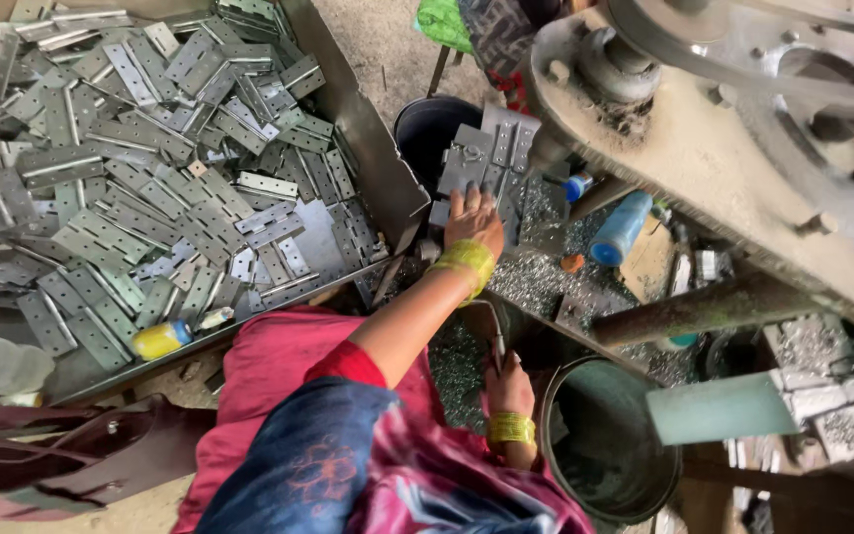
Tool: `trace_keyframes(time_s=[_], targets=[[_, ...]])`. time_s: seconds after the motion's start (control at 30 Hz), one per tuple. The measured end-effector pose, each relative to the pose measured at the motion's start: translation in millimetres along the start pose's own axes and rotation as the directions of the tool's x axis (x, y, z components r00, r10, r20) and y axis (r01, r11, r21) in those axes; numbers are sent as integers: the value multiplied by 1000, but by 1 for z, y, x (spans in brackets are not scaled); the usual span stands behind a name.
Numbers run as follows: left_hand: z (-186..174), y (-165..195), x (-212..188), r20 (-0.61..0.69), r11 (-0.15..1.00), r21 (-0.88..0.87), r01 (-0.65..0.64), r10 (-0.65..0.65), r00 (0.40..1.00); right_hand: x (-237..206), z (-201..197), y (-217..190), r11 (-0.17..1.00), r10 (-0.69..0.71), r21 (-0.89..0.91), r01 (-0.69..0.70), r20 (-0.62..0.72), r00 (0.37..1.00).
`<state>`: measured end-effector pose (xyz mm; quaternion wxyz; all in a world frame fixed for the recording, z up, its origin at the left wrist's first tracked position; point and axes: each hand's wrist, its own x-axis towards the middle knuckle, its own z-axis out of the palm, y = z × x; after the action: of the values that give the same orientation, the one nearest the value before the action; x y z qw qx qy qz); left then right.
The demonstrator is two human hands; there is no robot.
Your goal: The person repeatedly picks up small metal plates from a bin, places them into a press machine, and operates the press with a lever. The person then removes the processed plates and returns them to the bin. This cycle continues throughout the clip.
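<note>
My left hand (473, 222), with yellow bangles on its wrist, reaches forward and lies on a small stack of grey metal hinge plates (486, 153), its fingers curled onto the nearest plates. My right hand (508, 384), also wearing a yellow bangle, stays close to my body and grips a thin bent metal lever (494, 331) that rises from beside my lap. Metal shavings (536, 272) cover the surface between the two hands.
A big sheet-metal tray (373, 148) at the left holds several loose hinges (150, 168) and a small yellow bottle (160, 339). A black bucket (427, 124) stands behind the stack, a dark green bucket (605, 445) by my right hand. A blue bottle (620, 227) and a belt-driven machine (743, 129) fill the right.
</note>
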<state>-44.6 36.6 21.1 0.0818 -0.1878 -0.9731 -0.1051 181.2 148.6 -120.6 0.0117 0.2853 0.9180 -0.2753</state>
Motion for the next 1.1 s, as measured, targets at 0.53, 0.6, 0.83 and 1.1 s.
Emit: trace_keyframes(time_s=[0.53, 0.6, 0.83, 1.1], targets=[[-35, -9, 7, 360, 994, 92, -51, 15, 933, -9, -15, -22, 998, 36, -57, -29, 110, 993], [-40, -9, 12, 380, 992, 104, -70, 25, 925, 8, -24, -17, 997, -29, -64, 35, 97, 995], [-23, -5, 39, 343, 996, 89, -14, -17, 939, 8, 3, 1, 998, 37, -46, -34, 59, 998], [-10, -10, 9, 240, 987, 110, -116, 87, 967, -7, -68, -59, 992, -121, 1, 123, -187, 975]])
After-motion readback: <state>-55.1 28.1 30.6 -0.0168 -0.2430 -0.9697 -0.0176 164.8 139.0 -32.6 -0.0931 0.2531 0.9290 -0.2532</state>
